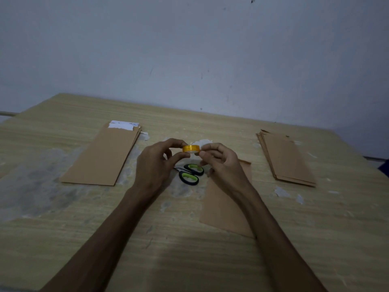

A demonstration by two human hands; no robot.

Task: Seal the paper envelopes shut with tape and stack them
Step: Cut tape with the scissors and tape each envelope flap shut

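I see the tape roll (191, 149) raised above the scissors (190, 173), its axis roughly upright. Left hand (156, 163) pinches it; right hand (221, 163) fingertips pinch its right edge. One envelope (223, 207) lies lengthwise on the bench (63, 228), right of the scissors.
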